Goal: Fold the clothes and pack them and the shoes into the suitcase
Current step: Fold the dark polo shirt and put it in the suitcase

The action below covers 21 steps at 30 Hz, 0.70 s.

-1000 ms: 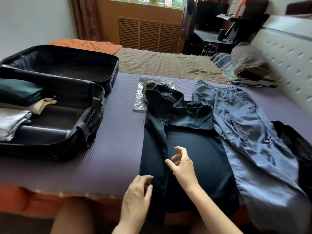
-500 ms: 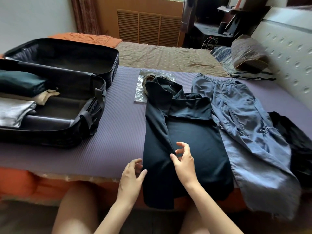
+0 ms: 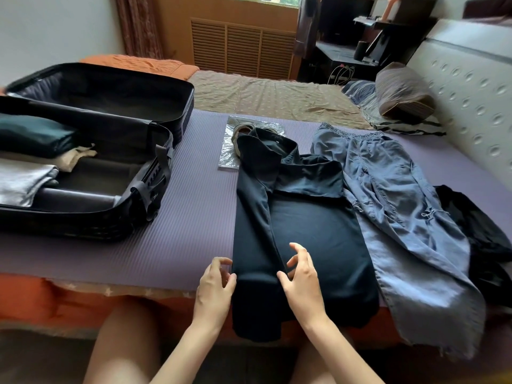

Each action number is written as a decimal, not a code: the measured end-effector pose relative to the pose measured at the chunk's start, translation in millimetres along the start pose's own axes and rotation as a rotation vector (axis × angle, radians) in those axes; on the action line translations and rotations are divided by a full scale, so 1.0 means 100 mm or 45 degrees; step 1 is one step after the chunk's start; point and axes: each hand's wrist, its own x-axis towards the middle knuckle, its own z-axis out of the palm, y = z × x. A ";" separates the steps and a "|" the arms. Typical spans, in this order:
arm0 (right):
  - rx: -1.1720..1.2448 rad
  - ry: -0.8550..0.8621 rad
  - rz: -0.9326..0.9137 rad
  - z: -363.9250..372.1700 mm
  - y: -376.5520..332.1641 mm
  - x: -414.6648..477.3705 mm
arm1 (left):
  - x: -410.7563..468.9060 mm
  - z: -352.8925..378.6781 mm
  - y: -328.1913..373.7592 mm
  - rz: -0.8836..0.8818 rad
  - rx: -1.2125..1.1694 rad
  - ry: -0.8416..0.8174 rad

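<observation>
shirt (image 3: 310, 234), dark navy, flat on the purple mat (image 3: 194, 212) that covers the near part of the bed. its collar end points away from the person and its hem hangs over the near edge. the left side is turned in as a long flap (image 3: 255, 217) lying on the body of the shirt, so the long axis runs straight away from the person.

left grip (image 3: 214, 284) sits just beside the flap's outer edge and right grip (image 3: 300, 275) at its inner edge, both near the hem, with the flap between them. the fingers of both are loosely curved and spread, with no cloth plainly pinched; each reads as unclenched, at most touching the fabric.

judged step: side folds in hand, right side not yet turned in. that unfolded side lies to the right of the right grip, which is the nearer one for it. a later fold along the length would carry the hem away from both grips toward the collar.

outward: blue trousers (image 3: 401, 206) are spread just right of the shirt, touching its edge, with a black garment (image 3: 476, 234) beyond them. shoes (image 3: 242, 131) in a clear bag (image 3: 228, 153) lie past the collar, partly covered by it. the suitcase (image 3: 69, 225) lies open on the left, apart from the shirt, nearer the left grip, with folded clothes (image 3: 25, 181) in its near half.
</observation>
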 end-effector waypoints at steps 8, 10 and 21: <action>-0.227 0.034 0.034 0.00 -0.03 0.09 | 0.03 0.06 -0.05 0.221 0.246 0.122; -0.100 0.086 0.075 -0.01 -0.06 0.30 | 0.13 0.10 -0.09 0.325 0.341 0.119; 0.099 -0.059 0.412 0.34 -0.39 1.42 | 0.76 0.29 0.12 0.486 0.802 -0.491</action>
